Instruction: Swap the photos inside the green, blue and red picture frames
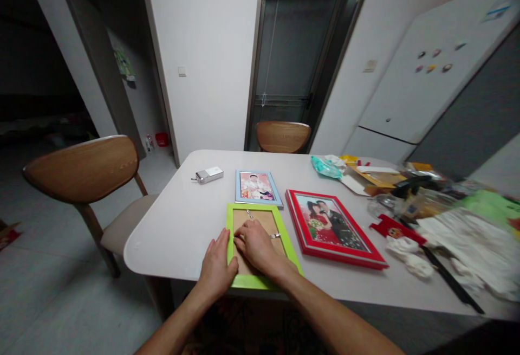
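Observation:
A green picture frame (280, 224) lies face down near the front edge of the white table (182, 219), its brown backing board up. My left hand (217, 263) rests flat beside and against the frame's left edge, fingers stretched out. My right hand (254, 244) lies on the backing board with its fingers curled and pressed down on the board near the left side. A small metal clip (275, 235) shows on the frame's right edge, just beyond my right hand.
A blue framed photo (258, 187) and a red framed photo (331, 226) lie face up behind and to the right. A small silver device (208, 175) sits further back. Clutter of papers, bags and tissues fills the table's right side (426, 208). Wooden chairs stand left (85, 170) and behind (283, 135).

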Demonstrator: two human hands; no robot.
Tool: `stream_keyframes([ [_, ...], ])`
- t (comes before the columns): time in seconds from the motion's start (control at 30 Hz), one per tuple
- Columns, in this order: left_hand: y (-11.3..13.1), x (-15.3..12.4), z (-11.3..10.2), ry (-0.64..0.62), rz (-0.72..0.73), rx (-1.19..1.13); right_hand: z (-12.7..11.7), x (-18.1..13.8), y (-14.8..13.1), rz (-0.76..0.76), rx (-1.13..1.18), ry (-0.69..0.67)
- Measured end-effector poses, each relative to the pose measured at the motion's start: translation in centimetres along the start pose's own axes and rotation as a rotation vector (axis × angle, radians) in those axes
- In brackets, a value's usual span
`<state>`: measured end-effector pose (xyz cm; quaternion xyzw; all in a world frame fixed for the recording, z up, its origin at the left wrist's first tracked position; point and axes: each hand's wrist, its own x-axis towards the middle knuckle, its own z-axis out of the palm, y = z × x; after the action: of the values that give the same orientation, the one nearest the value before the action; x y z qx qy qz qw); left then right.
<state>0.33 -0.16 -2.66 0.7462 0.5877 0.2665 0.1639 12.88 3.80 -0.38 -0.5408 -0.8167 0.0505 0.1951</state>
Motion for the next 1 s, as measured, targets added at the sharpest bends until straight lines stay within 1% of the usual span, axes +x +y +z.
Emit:
stream_keyframes([
  [0.1, 0.1, 0.0, 0.0, -0.001, -0.006, -0.002, 0.4, 0.2, 0.5, 0.029, 0.000, 0.018],
  [0.23, 0.1, -0.1, 0.0, 0.005, -0.019, -0.009, 0.2, 1.0, 2.0, 0.032, 0.053, 0.016],
  [0.37, 0.1, -0.1, -0.1, 0.011, -0.026, -0.028, -0.1, 2.4, 3.9, 0.142, -0.012, 0.066],
  [0.47, 0.2, 0.0, -0.2, -0.001, -0.031, -0.020, 0.4, 3.3, 4.8, 0.200, -0.041, 0.064],
  [0.6, 0.0, 0.1, -0.1, 0.003, -0.017, -0.030, 1.0, 3.8, 4.9, 0.219, -0.036, 0.054],
  [0.7, -0.3, 0.1, 0.1, 0.032, -0.004, -0.062, 0.7, 4.0, 4.5, 0.202, -0.013, 0.043],
  [0.8, -0.5, 0.0, 0.3, 0.044, 0.000, -0.091, -0.6, 3.1, 4.3, 0.170, 0.012, 0.022],
  [0.87, -0.6, 0.0, 0.3, 0.040, 0.000, -0.097, -1.9, 1.5, 4.2, 0.089, 0.078, -0.002],
  [0.93, -0.6, -0.1, 0.3, 0.032, -0.003, -0.092, -3.4, -0.6, 4.3, -0.026, 0.176, -0.074],
  [1.0, -0.5, -0.1, 0.3, 0.028, -0.003, -0.073, -4.7, -2.9, 4.3, -0.108, 0.245, -0.196],
])
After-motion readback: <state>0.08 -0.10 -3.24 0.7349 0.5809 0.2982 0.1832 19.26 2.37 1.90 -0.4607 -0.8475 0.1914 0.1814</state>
